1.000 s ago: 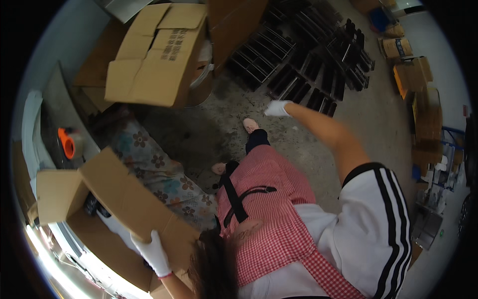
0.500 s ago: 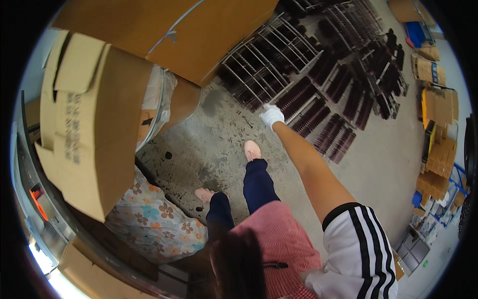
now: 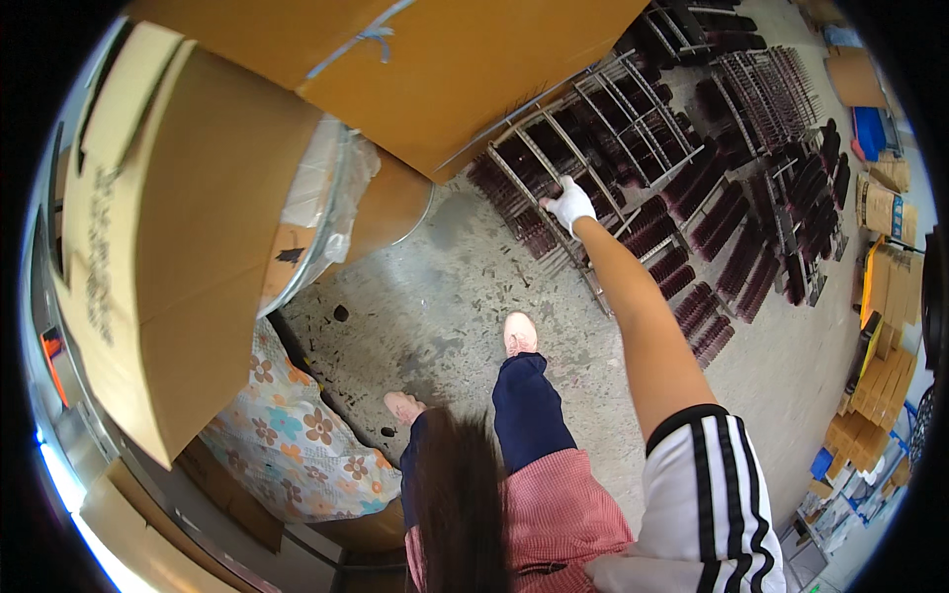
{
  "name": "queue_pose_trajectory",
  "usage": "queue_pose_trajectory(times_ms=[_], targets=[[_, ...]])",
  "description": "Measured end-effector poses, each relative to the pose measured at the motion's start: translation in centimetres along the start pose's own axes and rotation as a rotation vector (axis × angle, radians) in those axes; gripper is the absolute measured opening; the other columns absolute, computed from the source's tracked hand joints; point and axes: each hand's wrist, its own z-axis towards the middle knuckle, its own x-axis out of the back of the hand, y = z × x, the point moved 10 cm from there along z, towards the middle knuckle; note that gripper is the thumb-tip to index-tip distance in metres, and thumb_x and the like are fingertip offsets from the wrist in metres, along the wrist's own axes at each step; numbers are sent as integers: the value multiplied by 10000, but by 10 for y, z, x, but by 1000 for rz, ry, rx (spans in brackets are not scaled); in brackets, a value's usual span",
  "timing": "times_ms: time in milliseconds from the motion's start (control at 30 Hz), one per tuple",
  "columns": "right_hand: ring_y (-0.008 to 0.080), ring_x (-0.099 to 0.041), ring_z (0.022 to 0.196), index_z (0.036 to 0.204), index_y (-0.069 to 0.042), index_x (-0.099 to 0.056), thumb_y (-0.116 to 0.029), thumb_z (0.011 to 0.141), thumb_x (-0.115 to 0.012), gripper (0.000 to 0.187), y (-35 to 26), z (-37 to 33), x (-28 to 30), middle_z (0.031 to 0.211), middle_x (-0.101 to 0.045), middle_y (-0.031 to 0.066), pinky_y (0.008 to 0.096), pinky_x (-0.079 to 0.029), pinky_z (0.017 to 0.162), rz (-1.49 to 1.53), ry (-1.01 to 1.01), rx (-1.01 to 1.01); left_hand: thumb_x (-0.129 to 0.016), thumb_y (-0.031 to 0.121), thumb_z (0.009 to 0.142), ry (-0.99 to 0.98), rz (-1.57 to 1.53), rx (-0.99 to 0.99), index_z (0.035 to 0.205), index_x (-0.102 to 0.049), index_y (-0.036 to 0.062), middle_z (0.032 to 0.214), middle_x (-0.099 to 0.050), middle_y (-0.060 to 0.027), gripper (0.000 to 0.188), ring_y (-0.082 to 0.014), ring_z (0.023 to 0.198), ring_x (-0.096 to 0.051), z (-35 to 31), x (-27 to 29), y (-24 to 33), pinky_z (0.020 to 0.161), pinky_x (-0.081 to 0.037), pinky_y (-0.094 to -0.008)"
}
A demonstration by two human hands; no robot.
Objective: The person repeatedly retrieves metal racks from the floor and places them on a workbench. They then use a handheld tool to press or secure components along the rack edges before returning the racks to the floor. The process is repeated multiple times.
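Observation:
My right hand [image 3: 570, 208], in a white glove, reaches forward with its fingers closed around a bar of a metal rack [image 3: 514, 176]. The rack is ladder-like, with long thin rails and crossbars, and lies low over the floor beside a big cardboard box. Dark maroon, comb-like rows [image 3: 720, 219] of small parts lie under and to the right of it, too small to name. My left hand is out of view.
A large brown carton [image 3: 474, 79] stands ahead. At left are a tall open carton [image 3: 208, 217], a plastic-lined brown drum [image 3: 390, 208] and a flowered cloth [image 3: 316, 435]. Stacked cardboard boxes [image 3: 875, 385] line the right side. Dark scraps dot the concrete floor [image 3: 445, 296].
My right hand has shifted along the rack's near side, and a rail now shows past it toward me. My view has moved, so the rack and rows sit further right and lower.

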Motion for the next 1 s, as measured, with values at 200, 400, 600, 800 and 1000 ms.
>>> queue_pose_trajectory(times_ms=[200, 400, 600, 800, 1000], targets=[[101, -507, 775, 990, -70, -544, -121, 781, -826, 355, -35, -165, 64, 820, -557, 5, 278, -468, 690, 552, -225, 50, -828, 334, 793, -66, -94, -109, 1394, -446, -94, 1301, -570, -267, 831, -361, 1148, -532, -2, -5, 10, 1020, -460, -426], [36, -372, 486, 908, -112, -510, -71, 845, -765, 266, -173, -391, 207, 660, -470, -62, 217, -260, 430, 716, -601, -37, -732, 203, 826, -217, -285, -229, 1464, -304, -64, 1413, -455, -217, 814, -315, 1283, -436, 2, -11, 11, 1112, -370, -370], [42, -403, 530, 893, -94, -519, -89, 811, -770, 263, -390, -562, 312, 672, -458, -54, 219, -330, 471, 692, -612, 367, -646, 13, 792, -103, -529, -535, 1480, -313, -25, 1453, -409, -195, 765, -306, 1355, -394, -11, 16, 7, 1150, -295, -391], [39, -525, 632, 859, -80, -528, -7, 771, -828, 320, -619, -713, 304, 735, -555, -33, 211, -432, 570, 624, -418, 987, -536, 56, 972, -338, -942, -1068, 1280, -572, -36, 1243, -634, -136, 324, -241, 1176, -589, -67, 155, 59, 1062, -418, -372], [17, -543, 684, 860, -52, -544, 12, 819, -790, 258, -779, -869, 191, 782, -572, -37, 212, -483, 619, 717, -503, 1395, -491, 151, 1015, -412, -1575, -1309, 1301, -538, 17, 1251, -580, -148, 319, -286, 1184, -547, -73, 314, 65, 1033, -419, -375]])
